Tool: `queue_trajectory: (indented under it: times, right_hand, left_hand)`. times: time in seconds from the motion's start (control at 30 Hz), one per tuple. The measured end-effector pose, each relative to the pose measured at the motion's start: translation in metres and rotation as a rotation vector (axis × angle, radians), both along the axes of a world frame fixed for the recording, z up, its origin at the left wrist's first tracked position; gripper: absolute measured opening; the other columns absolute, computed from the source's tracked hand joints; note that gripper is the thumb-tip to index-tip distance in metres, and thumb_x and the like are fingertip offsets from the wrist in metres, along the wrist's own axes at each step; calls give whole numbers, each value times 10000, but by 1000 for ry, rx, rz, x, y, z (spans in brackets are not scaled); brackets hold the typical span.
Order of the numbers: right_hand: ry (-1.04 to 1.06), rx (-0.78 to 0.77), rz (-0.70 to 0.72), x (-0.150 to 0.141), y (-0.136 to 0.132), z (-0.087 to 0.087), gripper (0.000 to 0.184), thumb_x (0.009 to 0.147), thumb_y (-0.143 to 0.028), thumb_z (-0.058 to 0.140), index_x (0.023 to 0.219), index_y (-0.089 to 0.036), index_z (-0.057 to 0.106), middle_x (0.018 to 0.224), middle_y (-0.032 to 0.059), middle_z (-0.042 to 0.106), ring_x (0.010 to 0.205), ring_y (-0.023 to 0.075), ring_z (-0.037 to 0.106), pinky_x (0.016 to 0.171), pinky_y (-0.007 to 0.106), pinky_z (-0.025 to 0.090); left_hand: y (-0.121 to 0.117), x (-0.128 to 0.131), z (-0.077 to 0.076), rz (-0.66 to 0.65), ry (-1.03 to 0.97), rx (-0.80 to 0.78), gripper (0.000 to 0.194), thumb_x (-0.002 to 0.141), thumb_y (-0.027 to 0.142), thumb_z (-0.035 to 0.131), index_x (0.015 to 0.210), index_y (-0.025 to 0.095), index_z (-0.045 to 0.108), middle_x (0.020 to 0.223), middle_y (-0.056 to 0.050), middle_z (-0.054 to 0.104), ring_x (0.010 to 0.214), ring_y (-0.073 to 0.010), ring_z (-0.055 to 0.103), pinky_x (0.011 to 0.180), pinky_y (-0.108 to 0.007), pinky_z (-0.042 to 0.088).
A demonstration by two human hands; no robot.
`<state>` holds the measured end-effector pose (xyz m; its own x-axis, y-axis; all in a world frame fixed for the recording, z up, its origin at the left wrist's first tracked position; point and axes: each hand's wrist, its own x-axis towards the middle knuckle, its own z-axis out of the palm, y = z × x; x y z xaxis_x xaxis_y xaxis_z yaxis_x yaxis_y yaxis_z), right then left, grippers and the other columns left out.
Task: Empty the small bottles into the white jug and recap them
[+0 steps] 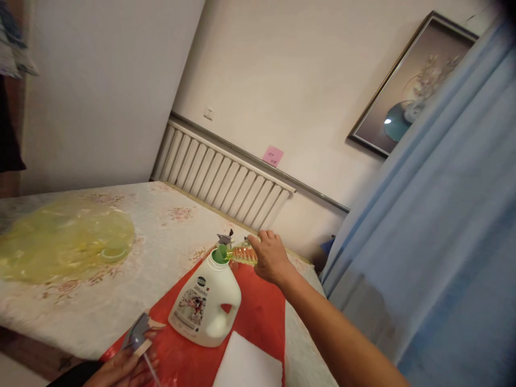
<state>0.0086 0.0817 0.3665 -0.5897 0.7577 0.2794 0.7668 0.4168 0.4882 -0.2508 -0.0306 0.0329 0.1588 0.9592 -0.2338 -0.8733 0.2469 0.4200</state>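
Observation:
My right hand [271, 257] is closed around a small clear bottle of yellow-orange liquid [243, 252], held tilted with its mouth at the green funnel [220, 253] in the neck of a white detergent jug [205, 303]. The jug stands upright on a red plastic sheet [258, 317]. At the bottom edge my left hand [127, 365] grips a grey spray-nozzle head [139, 333] with its thin dip tube hanging down.
A white paper sheet [248, 365] lies on the red sheet near me. A yellow translucent plastic bag [64, 242] lies on the floral tablecloth [161, 236] at the left. A white radiator [226, 180], a wall and a blue curtain [435, 231] stand behind and right.

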Motion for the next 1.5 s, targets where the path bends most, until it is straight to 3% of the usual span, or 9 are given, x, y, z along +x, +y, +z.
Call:
queue_trajectory:
  times: [0.1, 0.4, 0.53, 0.77, 1.03, 1.4, 1.5]
  right_hand:
    - [-4, 21, 16, -3, -1, 3, 587, 646, -161, 621, 1218, -226, 510, 1103, 128, 521, 996, 304, 439, 790, 389, 332]
    - [-39, 80, 74, -8, 0, 7, 591, 646, -151, 626, 1222, -220, 512, 1104, 132, 524, 1010, 303, 440, 819, 400, 325]
    - [-60, 113, 104, -11, 1, 8, 575, 659, -157, 632, 1220, -210, 515, 1098, 136, 527, 1008, 306, 440, 826, 409, 328]
    - [-83, 136, 159, -18, 1, 11, 545, 674, -175, 645, 1207, -192, 530, 1088, 142, 539, 1022, 317, 440, 870, 444, 328]
    - [-119, 141, 184, -22, -4, 15, 520, 713, -174, 662, 1212, -197, 520, 1149, 141, 537, 1068, 312, 431, 958, 478, 289]
    - [-124, 146, 186, -23, -6, 15, 486, 727, -174, 643, 1199, -185, 528, 1154, 146, 542, 1075, 314, 436, 978, 497, 288]
    - [-124, 145, 191, -23, -6, 15, 512, 726, -191, 648, 1221, -183, 515, 1181, 152, 534, 1092, 319, 428, 992, 502, 275]
  left_hand:
    - [2, -1, -3, -12, 12, 24, 945, 774, 112, 719, 1519, 309, 172, 1139, -101, 738, 1026, -353, 691, 894, -472, 575]
    - [4, -1, -11, -34, 43, 47, 776, 799, 149, 709, 1463, 304, 340, 1051, -110, 766, 1006, -331, 699, 904, -452, 565]
    - [3, 0, -9, 8, 28, 29, 785, 787, 130, 713, 1448, 343, 348, 1071, -94, 763, 983, -324, 709, 865, -438, 588]
    - [2, -2, -2, -23, -8, 19, 698, 759, 117, 728, 1382, 321, 487, 1116, -96, 746, 1035, -363, 686, 984, -525, 502]
    - [3, -2, -7, -33, 17, 52, 588, 790, 158, 712, 1333, 319, 555, 1116, -99, 746, 1013, -350, 696, 975, -519, 511]
    - [1, -1, -1, -23, 39, 42, 856, 806, 134, 698, 1493, 340, 230, 1150, -95, 734, 1038, -346, 685, 1014, -541, 474]
    - [0, -1, 3, -24, 33, 46, 874, 795, 135, 713, 1490, 344, 226, 1140, -88, 740, 1041, -342, 684, 975, -501, 519]
